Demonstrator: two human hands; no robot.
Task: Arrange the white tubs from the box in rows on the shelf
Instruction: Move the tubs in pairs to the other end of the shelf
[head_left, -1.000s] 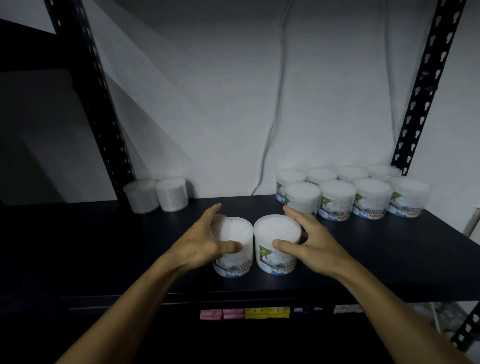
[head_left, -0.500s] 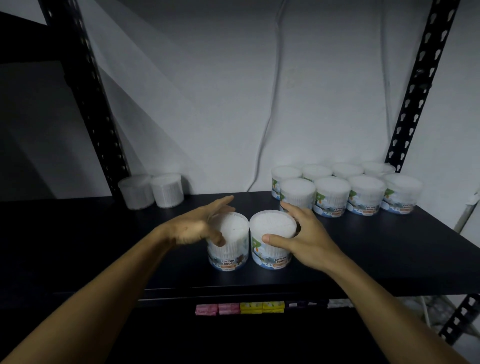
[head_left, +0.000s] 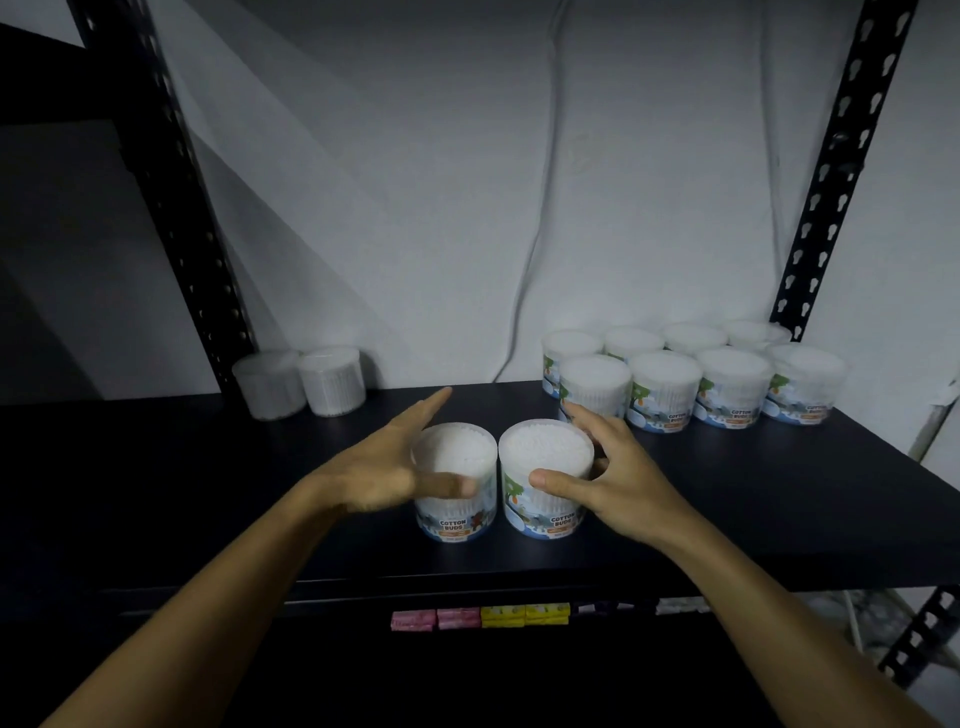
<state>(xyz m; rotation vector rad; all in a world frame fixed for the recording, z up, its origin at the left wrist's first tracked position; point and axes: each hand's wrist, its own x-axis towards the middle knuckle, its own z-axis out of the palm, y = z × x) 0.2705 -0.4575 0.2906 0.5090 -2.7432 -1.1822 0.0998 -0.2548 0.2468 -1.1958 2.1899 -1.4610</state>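
1. A stockroom or the back storage of a shop: a black metal rack with slotted, keyhole-punched uprights (head_left: 841, 171) stands against a bare white wall (head_left: 415, 182).
2. The dark shelf (head_left: 753, 499) carries many identical retail tubs (head_left: 732, 384) labelled "COTTON BUDS", set in two rows at the right rear.
3. Two more like tubs (head_left: 298, 382) stand at the left rear, by the other upright.
4. Small pink and yellow packs (head_left: 480, 617) are lined up on the level below.
5. A loose cable (head_left: 540, 218) hangs down the wall; the lighting is dim.
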